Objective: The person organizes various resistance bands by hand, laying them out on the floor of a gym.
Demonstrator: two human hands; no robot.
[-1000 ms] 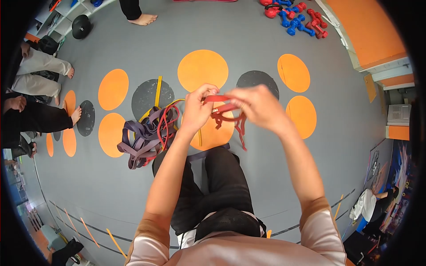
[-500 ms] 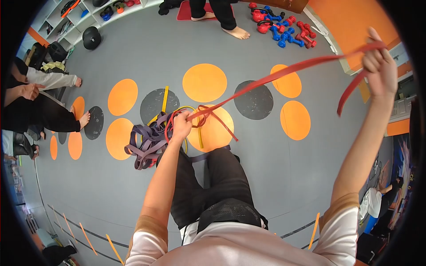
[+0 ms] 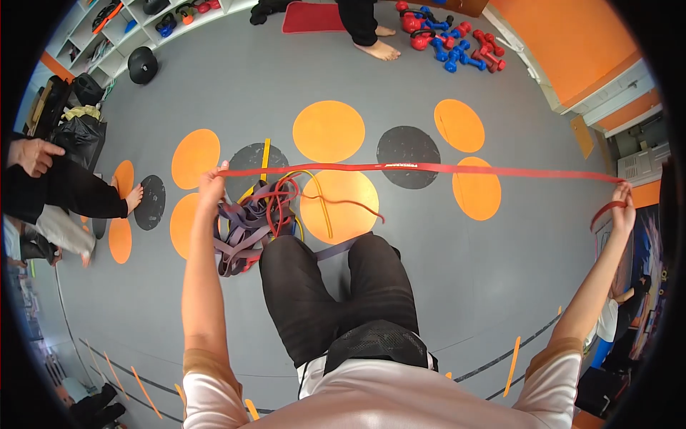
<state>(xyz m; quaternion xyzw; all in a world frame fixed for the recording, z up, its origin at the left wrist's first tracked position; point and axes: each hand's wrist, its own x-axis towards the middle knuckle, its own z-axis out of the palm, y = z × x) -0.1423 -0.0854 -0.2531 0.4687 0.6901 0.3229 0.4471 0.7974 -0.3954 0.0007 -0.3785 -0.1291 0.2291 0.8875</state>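
Note:
A red resistance band (image 3: 343,168) stretches nearly level across the view between my two hands. My left hand (image 3: 212,187) is closed on one part of it, beside the pile. Far to the right, my right hand (image 3: 623,207) grips the other part, with a short end hanging below the fingers. Under the left part of the band lies a tangled pile of purple resistance bands (image 3: 246,232) on the floor. A yellow band (image 3: 325,204) curves out of that pile, and a thin red band (image 3: 350,203) trails over an orange floor circle.
Orange circles (image 3: 329,131) and dark circles (image 3: 408,159) mark the grey floor. Red and blue dumbbells (image 3: 468,57) lie at the back right, near another person's bare foot (image 3: 379,50). A black ball (image 3: 143,66) sits by white shelves. People stand at the left, one foot (image 3: 134,196) near the circles.
My left hand has moved left and slightly up, while my right hand has dropped lower. The red band has gone from a slant to nearly level and straight.

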